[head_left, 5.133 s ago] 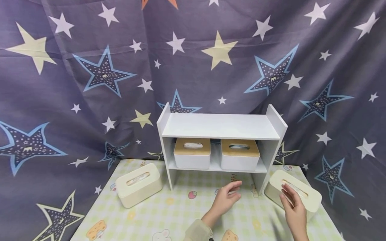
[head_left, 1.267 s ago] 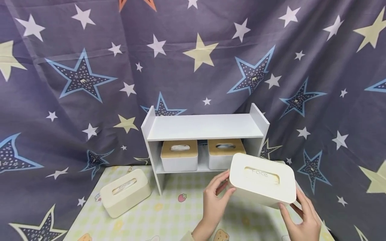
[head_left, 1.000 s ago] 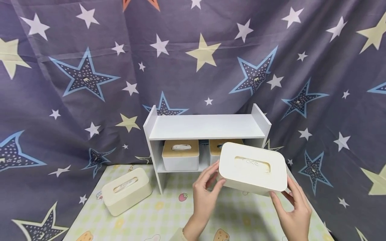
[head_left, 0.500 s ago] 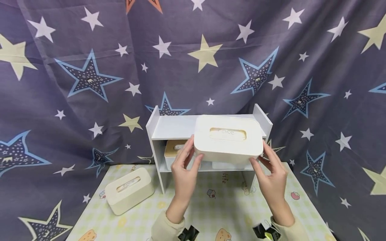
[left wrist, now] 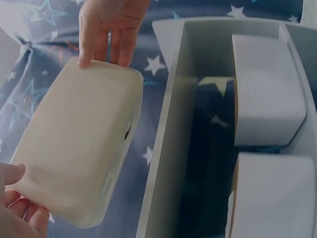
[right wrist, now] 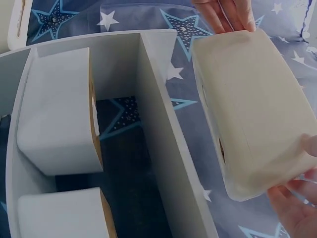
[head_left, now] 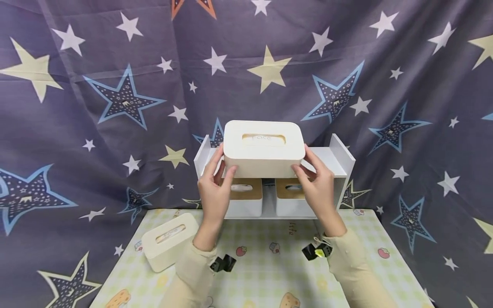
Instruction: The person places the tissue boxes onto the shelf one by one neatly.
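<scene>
A cream tissue box (head_left: 265, 167) with "Face" lettering in its slot is held level in the air, in front of and above the white shelf's top board (head_left: 325, 156). My left hand (head_left: 214, 194) grips its left end, thumb on the front and fingers at the side. At the other end, my right hand (head_left: 319, 185) holds it the same way. Both wrist views show a gap between the box (left wrist: 79, 134) and the board. The near right hand (right wrist: 292, 208) is partly cut off by the right wrist view's edge.
Two white tissue boxes with wooden lids, the left box (head_left: 244, 207) and the right box (head_left: 294, 207), stand on the lower shelf. Another cream tissue box (head_left: 165, 252) lies on the checked tablecloth (head_left: 269, 273) at left, close to my left forearm. A starry curtain (head_left: 239, 94) hangs behind.
Both hands took the cream tissue box from the table right of the shelf, lifted it, and carried it left and up to above the top board. It has turned from slanted to nearly straight.
</scene>
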A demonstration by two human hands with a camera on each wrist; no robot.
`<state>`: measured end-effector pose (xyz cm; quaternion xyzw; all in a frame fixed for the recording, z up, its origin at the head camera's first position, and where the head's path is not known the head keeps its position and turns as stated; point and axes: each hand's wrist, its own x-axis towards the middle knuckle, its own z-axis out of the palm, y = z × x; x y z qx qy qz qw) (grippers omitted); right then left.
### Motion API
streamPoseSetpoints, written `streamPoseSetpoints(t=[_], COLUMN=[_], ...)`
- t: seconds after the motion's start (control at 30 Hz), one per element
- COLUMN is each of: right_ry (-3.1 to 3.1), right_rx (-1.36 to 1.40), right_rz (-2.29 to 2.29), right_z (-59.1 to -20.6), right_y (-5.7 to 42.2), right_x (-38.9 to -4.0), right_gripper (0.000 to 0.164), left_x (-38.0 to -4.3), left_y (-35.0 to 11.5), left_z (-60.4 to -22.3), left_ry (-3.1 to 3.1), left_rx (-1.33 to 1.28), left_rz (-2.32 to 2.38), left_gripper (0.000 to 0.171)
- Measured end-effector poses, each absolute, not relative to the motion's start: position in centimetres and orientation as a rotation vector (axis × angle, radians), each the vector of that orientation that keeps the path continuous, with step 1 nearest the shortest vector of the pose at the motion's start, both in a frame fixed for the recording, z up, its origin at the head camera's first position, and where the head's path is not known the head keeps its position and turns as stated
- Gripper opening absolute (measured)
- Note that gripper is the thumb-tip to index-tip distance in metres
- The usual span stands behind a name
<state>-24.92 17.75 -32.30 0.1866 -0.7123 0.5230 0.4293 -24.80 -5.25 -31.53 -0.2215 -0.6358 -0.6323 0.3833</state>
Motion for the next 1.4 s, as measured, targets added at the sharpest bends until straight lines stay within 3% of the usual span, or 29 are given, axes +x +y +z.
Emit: streamPoseSetpoints(t=[0.53,1.4], right_ry=[-1.91,-1.957], right_rx=[0.397,0.41], right_rz=[1.344,1.283], right_z=[-32.5,-33.2], right_y=[15.9,14.8], right_x=[-28.9,-30.0], right_gripper=[0.052,0.048], left_x=[-29.1,-30.4], left_y=[-6.7,-7.5], left_z=[-31.9,-32.3], left_ry=[-1.77,-1.841], left_rx=[-0.401,-0.401], left_rz=[-1.566,-1.575], left_gripper=[0.056,0.063])
